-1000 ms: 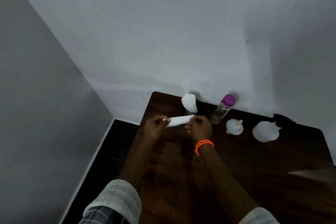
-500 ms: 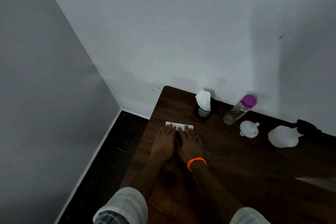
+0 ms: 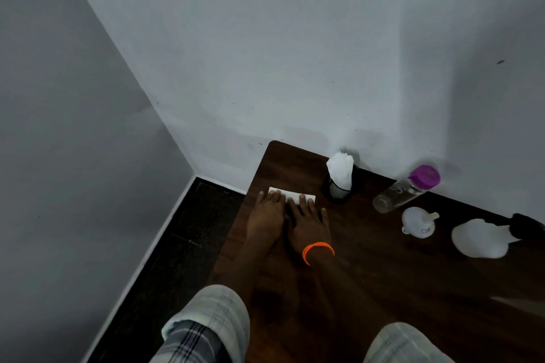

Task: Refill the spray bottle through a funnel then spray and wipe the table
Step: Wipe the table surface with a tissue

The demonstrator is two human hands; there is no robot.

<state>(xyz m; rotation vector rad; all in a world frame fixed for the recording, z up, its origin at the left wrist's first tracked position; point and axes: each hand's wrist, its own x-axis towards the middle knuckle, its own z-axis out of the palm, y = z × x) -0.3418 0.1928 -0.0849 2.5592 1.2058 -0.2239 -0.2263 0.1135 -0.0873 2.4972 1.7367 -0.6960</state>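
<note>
Lowered onto the table [image 3: 413, 289], both flat hands, left hand [image 3: 267, 212] and right hand [image 3: 308, 221], press the folded tissue [image 3: 292, 194].

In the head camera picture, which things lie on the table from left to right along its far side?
Folded tissue under both hands → black mesh holder with tissues → clear bottle with purple cap → white funnel → white spray bottle.

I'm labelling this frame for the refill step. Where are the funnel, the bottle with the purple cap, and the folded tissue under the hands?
funnel [image 3: 417, 222], head view, on its white bowl.
bottle [image 3: 398, 193], head view, on its clear body.
folded tissue [image 3: 292, 194], head view, on the white strip beyond the fingertips.
</note>
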